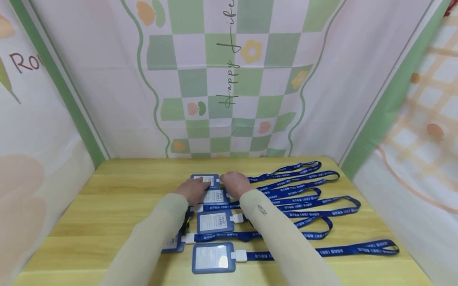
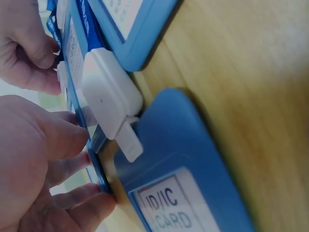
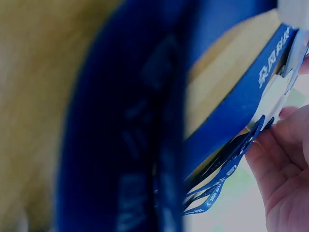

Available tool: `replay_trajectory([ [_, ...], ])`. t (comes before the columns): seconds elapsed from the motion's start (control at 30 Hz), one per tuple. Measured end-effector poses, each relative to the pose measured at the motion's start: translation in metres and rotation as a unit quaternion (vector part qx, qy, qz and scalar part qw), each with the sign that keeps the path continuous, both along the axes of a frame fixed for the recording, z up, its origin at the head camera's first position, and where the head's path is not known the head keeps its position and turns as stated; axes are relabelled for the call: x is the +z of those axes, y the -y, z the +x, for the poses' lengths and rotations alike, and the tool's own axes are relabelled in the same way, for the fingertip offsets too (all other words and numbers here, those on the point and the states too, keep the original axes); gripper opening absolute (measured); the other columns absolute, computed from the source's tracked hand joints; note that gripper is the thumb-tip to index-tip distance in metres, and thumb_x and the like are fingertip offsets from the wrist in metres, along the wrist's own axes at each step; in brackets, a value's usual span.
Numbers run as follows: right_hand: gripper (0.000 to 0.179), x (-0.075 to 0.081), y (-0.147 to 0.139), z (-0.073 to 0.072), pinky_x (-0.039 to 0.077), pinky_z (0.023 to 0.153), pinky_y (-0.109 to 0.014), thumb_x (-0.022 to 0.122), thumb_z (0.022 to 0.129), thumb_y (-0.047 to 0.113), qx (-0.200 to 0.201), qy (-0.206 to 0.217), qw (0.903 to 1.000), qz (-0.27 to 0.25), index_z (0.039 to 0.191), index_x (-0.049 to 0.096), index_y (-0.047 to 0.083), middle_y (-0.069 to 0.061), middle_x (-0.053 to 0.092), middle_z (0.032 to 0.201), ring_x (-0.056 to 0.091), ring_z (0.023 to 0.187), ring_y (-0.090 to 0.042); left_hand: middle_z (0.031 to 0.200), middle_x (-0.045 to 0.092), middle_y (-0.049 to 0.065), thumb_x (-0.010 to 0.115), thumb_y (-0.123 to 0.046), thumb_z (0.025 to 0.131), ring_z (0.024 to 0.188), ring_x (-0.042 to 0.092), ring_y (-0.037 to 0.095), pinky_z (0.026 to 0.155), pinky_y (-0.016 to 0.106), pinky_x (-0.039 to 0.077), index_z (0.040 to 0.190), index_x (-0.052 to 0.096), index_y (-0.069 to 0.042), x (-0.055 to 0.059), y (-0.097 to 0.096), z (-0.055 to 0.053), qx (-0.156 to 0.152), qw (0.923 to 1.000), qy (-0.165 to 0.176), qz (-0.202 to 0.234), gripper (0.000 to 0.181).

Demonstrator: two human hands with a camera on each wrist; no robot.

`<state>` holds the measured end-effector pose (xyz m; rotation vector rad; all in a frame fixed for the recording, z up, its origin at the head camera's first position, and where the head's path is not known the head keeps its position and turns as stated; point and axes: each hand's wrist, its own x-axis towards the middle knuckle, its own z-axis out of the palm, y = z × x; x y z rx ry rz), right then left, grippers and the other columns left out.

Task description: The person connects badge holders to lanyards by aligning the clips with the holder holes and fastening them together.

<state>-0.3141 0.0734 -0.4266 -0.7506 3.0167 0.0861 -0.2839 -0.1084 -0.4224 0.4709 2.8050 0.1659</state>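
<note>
At the far end of a row of blue ID badge holders, my left hand (image 1: 193,190) holds the farthest badge holder (image 1: 215,179) at its left side, the thumb over its card. In the left wrist view, my left fingers (image 2: 94,205) curl against a blue holder's edge. My right hand (image 1: 236,185) is at the same holder's right end. In the right wrist view, its fingers pinch a blue lanyard (image 3: 258,123) beside a white clip (image 3: 270,101). Just nearer lies a second badge holder (image 1: 216,196). Both forearms cover parts of the badges and lanyards.
Nearer on the wooden table (image 1: 118,198) are a third badge holder (image 1: 214,221) and a front one (image 1: 213,258). Another badge holder (image 1: 174,243) shows partly beside the left sleeve. Several looped blue lanyards (image 1: 343,249) stretch right. A patterned curtain (image 1: 222,119) hangs behind.
</note>
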Motion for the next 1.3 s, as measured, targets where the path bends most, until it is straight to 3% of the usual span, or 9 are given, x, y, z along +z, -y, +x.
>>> replay_trajectory([
  [0.27, 0.032, 0.002, -0.002, 0.006, 0.063, 0.091, -0.034, 0.072, 0.097, 0.006, 0.002, -0.019, 0.9997, -0.012, 0.127, 0.072, 0.016, -0.006, 0.077, 0.115, 0.074, 0.103, -0.020, 0.167, 0.036, 0.016, 0.048, -0.019, 0.107, 0.152, 0.037, 0.040, 0.126, 0.059, 0.031, 0.158, 0.047, -0.024, -0.004, 0.005, -0.004, 0.019, 0.9996, 0.017, 0.014, 0.051],
  [0.47, 0.030, 0.002, -0.003, 0.007, 0.063, 0.092, -0.033, 0.070, 0.100, 0.009, -0.001, -0.036, 0.9993, -0.011, 0.128, 0.072, 0.017, -0.004, 0.077, 0.116, 0.074, 0.105, -0.019, 0.168, 0.036, 0.015, 0.054, -0.011, 0.105, 0.153, 0.036, 0.039, 0.126, 0.059, 0.031, 0.157, 0.048, -0.025, -0.002, 0.010, -0.005, 0.037, 0.9985, 0.034, 0.022, 0.055],
  [0.63, 0.032, 0.001, -0.006, 0.006, 0.062, 0.095, -0.035, 0.067, 0.102, 0.010, -0.005, -0.036, 0.9991, -0.020, 0.133, 0.070, 0.017, -0.004, 0.076, 0.120, 0.073, 0.109, -0.020, 0.167, 0.037, 0.015, 0.051, -0.015, 0.108, 0.153, 0.036, 0.038, 0.125, 0.060, 0.031, 0.156, 0.050, -0.024, -0.001, 0.019, -0.005, 0.049, 0.9974, 0.043, 0.033, 0.049],
  [0.9, 0.034, 0.005, -0.006, 0.010, 0.062, 0.097, -0.035, 0.066, 0.102, 0.008, -0.002, -0.037, 0.9990, -0.023, 0.135, 0.069, 0.016, -0.005, 0.075, 0.124, 0.073, 0.112, -0.021, 0.166, 0.039, 0.015, 0.048, -0.016, 0.109, 0.152, 0.038, 0.038, 0.125, 0.059, 0.032, 0.155, 0.050, -0.023, 0.000, 0.033, -0.003, 0.051, 0.9979, 0.034, 0.021, 0.047],
  [1.13, 0.035, 0.009, -0.005, 0.012, 0.060, 0.101, -0.037, 0.062, 0.104, 0.009, -0.010, -0.029, 0.9992, -0.025, 0.138, 0.067, 0.017, -0.005, 0.073, 0.131, 0.070, 0.119, -0.021, 0.166, 0.038, 0.015, 0.045, -0.019, 0.110, 0.153, 0.036, 0.039, 0.124, 0.062, 0.031, 0.156, 0.050, -0.023, -0.001, 0.044, 0.000, 0.076, 0.9956, 0.038, 0.040, 0.046],
  [1.3, 0.035, 0.008, -0.005, 0.011, 0.060, 0.100, -0.036, 0.062, 0.104, 0.011, -0.009, -0.039, 0.9990, -0.019, 0.139, 0.066, 0.018, -0.005, 0.072, 0.133, 0.070, 0.119, -0.021, 0.166, 0.039, 0.017, 0.047, -0.018, 0.110, 0.152, 0.037, 0.040, 0.124, 0.061, 0.032, 0.156, 0.050, -0.021, -0.004, 0.055, 0.001, 0.070, 0.9962, 0.030, 0.041, 0.046],
])
